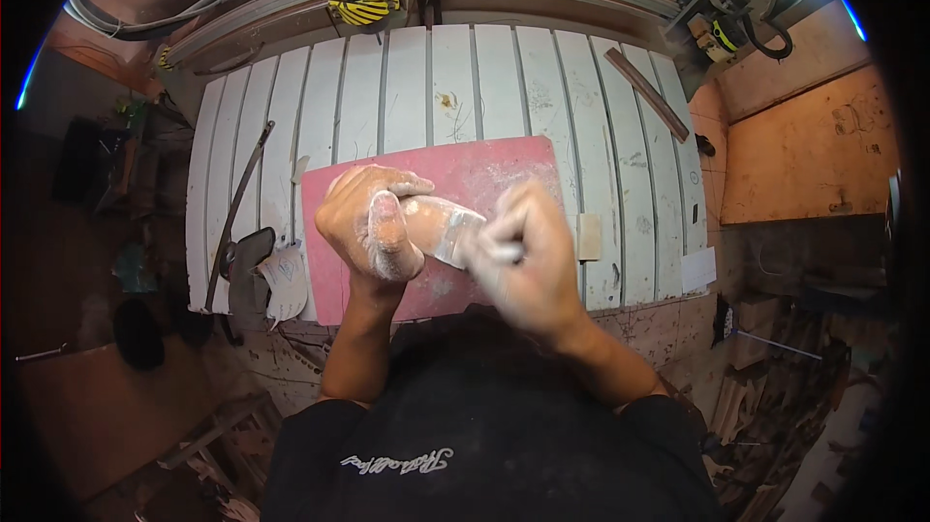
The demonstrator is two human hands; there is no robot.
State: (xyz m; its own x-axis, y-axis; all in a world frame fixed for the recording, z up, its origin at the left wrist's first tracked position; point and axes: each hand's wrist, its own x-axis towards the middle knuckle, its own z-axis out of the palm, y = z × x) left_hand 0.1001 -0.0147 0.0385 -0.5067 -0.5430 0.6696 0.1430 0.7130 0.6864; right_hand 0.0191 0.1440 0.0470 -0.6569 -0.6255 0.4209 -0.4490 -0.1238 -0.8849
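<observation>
- While both hands work at the centre, a white slatted table (455, 86) with long grooves spans twelve o'clock.
- A dusty red board (484, 168) lies flat on it.
- The left hand (373, 222), powder-coated, wraps its fingers around a pale, smooth wooden piece (441, 227) above the board.
- The right hand (528, 251), blurred, is clenched at that piece's three-o'clock end.
- A black-and-yellow striped label (363, 7) sits at eleven o'clock.

Bare white slatted table (465, 76) lay open beyond the red board (504, 168) — free passage there. A curved metal bar (237, 202) flanked the left, a dark wooden strip (646, 93) the far right.
</observation>
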